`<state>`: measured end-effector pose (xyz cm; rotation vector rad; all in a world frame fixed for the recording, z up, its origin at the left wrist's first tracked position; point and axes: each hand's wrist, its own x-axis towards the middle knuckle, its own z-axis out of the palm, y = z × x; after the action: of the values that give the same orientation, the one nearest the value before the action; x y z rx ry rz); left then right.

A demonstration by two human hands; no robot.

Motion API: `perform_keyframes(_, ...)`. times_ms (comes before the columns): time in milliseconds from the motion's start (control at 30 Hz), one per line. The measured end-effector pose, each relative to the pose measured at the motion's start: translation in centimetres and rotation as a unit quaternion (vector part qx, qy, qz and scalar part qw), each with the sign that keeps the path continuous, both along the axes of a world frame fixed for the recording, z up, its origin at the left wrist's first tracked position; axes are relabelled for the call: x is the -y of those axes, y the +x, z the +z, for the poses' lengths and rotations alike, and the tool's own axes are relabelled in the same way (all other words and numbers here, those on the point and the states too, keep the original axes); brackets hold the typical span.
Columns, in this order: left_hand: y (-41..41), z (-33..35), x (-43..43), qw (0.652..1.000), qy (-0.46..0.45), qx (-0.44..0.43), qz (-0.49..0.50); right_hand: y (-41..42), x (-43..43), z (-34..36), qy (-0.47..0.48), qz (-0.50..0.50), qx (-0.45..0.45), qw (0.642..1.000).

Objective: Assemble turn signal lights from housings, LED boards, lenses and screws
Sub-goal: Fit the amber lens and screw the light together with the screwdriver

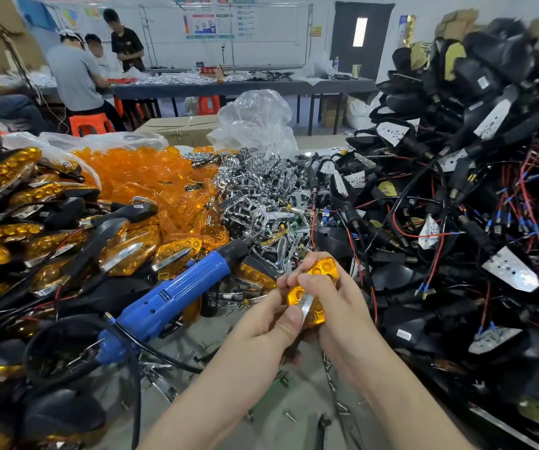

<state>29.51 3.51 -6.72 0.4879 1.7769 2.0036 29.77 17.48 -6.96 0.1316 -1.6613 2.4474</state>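
**Lens in both hands**

Left hand (271, 315) and right hand (336, 306): fingers clamped on amber lens (318, 284), held over the desk (294, 394) beside blue screwdriver (170, 297). Clear bag (53, 141) holds loose amber lenses. Wall charts (209, 24): writing too small to read.

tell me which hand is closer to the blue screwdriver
Left. The left hand is just right of the screwdriver; the right hand lies beyond it. Both hold the lamp.
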Motion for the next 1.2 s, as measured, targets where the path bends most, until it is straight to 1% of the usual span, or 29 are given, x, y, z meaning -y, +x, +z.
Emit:
perform_keyframes(133,0.2,-0.1,-0.1,1.000,-0.023,-0.006,0.009,0.0,0.3,0.1,0.017,-0.014,0.013,1.000)
perform_keyframes(200,0.1,-0.2,-0.2,0.999,-0.035,-0.009,0.029,0.0,0.4,0.3,0.025,-0.018,0.023,0.999)
perform_keyframes(400,0.0,0.0,-0.4,0.999,-0.027,0.013,0.039,0.0,0.7,0.7,0.020,-0.035,0.058,0.998)
perform_keyframes(467,0.0,0.2,-0.3,0.998,-0.035,-0.009,0.043,-0.1,0.7,0.6,-0.003,-0.035,0.063,0.997)
perform_keyframes(533,0.1,0.5,-0.2,0.993,-0.058,-0.077,0.062,-0.2,0.9,0.4,-0.032,-0.042,0.068,0.996)
perform_keyframes(567,0.1,0.6,-0.2,0.986,-0.078,-0.120,0.085,-0.3,1.0,0.3,-0.050,-0.051,0.073,0.995)
perform_keyframes(633,0.1,0.6,-0.3,0.959,-0.126,-0.194,0.164,-0.3,1.5,0.1,-0.079,-0.058,0.078,0.992)
perform_keyframes(700,0.4,0.4,-0.5,0.912,-0.194,-0.285,0.221,-0.2,2.1,0.1,-0.093,-0.044,0.075,0.992)
perform_keyframes(733,0.6,0.4,-0.7,0.886,-0.231,-0.336,0.221,-0.2,2.4,0.1,-0.102,-0.042,0.077,0.991)
perform_keyframes(767,0.8,0.4,-0.8,0.867,-0.255,-0.375,0.206,-0.2,2.6,0.2,-0.116,-0.049,0.077,0.989)
perform_keyframes(800,1.0,0.4,-0.9,0.856,-0.268,-0.400,0.186,-0.3,2.5,0.1,-0.129,-0.066,0.073,0.987)
perform_keyframes(867,1.2,0.2,-1.0,0.845,-0.267,-0.434,0.164,-0.4,2.0,0.2,-0.145,-0.104,0.052,0.983)
perform_keyframes(900,1.3,0.2,-1.0,0.837,-0.263,-0.450,0.169,-0.5,1.5,0.4,-0.155,-0.122,0.043,0.979)
perform_keyframes(933,1.3,0.4,-0.9,0.832,-0.261,-0.455,0.180,-0.7,0.9,0.6,-0.170,-0.136,0.034,0.975)
perform_keyframes(1033,1.0,1.0,0.1,0.834,-0.267,-0.442,0.193,-0.9,-0.8,1.0,-0.204,-0.163,0.022,0.965)
perform_keyframes(1133,1.1,1.2,0.7,0.810,-0.322,-0.456,0.182,-0.9,-1.3,0.9,-0.181,-0.168,0.007,0.969)
perform_keyframes(1200,1.6,1.3,0.2,0.784,-0.367,-0.471,0.168,-0.9,-1.3,0.7,-0.165,-0.169,0.002,0.972)
